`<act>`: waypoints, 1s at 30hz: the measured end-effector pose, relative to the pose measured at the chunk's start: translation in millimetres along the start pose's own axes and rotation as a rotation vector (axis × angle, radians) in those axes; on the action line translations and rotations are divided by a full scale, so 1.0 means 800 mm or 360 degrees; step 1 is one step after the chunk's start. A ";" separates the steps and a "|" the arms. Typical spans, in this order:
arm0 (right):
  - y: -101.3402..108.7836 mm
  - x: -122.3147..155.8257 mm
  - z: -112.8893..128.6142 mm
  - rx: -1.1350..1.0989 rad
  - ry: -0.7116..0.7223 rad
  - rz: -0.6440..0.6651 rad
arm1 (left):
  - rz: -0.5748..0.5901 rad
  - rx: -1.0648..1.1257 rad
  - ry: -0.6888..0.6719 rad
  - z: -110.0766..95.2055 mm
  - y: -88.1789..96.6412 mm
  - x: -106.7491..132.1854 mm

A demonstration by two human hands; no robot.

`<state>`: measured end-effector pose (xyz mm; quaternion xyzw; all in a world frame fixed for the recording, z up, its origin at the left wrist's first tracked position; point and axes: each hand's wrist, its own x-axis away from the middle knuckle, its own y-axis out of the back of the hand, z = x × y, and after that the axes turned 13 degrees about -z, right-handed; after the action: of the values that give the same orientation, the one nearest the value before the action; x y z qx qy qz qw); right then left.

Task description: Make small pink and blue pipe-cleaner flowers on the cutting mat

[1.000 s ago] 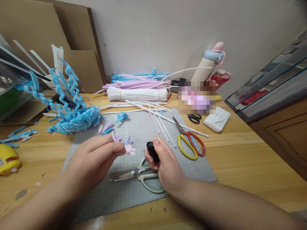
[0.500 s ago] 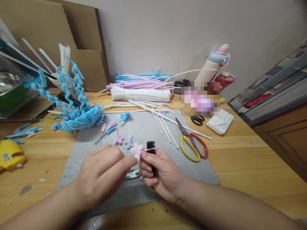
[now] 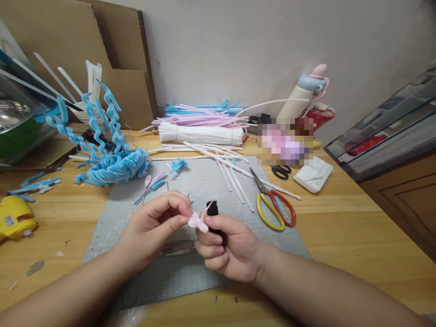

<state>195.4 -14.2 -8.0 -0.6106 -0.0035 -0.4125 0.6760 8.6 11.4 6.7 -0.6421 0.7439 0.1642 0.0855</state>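
Pink fuzzy wire makes up the small flower (image 3: 197, 221), pinched between the thumb and forefinger of the left hand (image 3: 158, 225) above the near half of the grey mat (image 3: 279, 240). Its thin stem slants up and to the right, past the top of the black tube (image 3: 213, 209). The right hand (image 3: 226, 250) is curled tight around that tube, with only the upper end showing above the fingers, and the right thumb lies against the flower. Both hands hover close together, touching at the flower.

Under the hands, flat on the mat, lie pale scissors (image 3: 177, 247), mostly hidden, with the blades pointing toward the mat's left edge. Near the mat's right edge are the yellow-and-red scissors (image 3: 263, 188), shut, with their tips toward the far edge. Loose white and pink stems lie fanned across the mat's far right corner.

Beyond the mat, toward the tabletop's far edge, a banded white bundle (image 3: 200, 134) of stems lies crosswise with purple and blue ones stacked behind it. A heap of blue curls (image 3: 112, 163) sits off the mat's far left corner. Small black scissors (image 3: 281, 171) and a white folded cloth (image 3: 313, 174) rest toward the tabletop's right edge, and a yellow tool (image 3: 15, 220) sits at its left edge.
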 end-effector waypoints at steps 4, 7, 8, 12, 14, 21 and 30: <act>-0.003 -0.001 -0.004 0.0079 0.0252 -0.0222 | 0.0019 -0.0170 -0.0182 -0.005 0.008 -0.003; -0.001 -0.004 -0.007 0.0434 0.0731 -0.0459 | 0.0022 -0.0296 -0.0340 -0.009 0.015 -0.005; 0.000 -0.004 -0.007 0.0609 0.0889 -0.0511 | 0.0002 -0.0338 -0.0382 -0.010 0.018 -0.005; 0.000 0.000 -0.008 0.1120 0.1254 -0.0547 | -0.0110 -0.0405 -0.0426 -0.014 0.027 -0.006; -0.004 0.004 -0.008 0.1166 0.1339 -0.0546 | -0.0121 -0.0378 -0.0424 -0.016 0.029 -0.007; 0.001 0.006 -0.015 0.1255 0.1431 -0.0602 | 0.0158 -0.0293 -0.0537 -0.020 0.032 -0.016; 0.003 0.003 -0.015 0.1281 0.1483 -0.0614 | 0.0253 -0.0289 -0.0430 -0.019 0.027 -0.015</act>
<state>192.5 -25.9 -11.7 -0.0547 0.0261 -0.7150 0.6965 -9.6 19.9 28.0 -0.5585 0.7562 0.3216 0.1130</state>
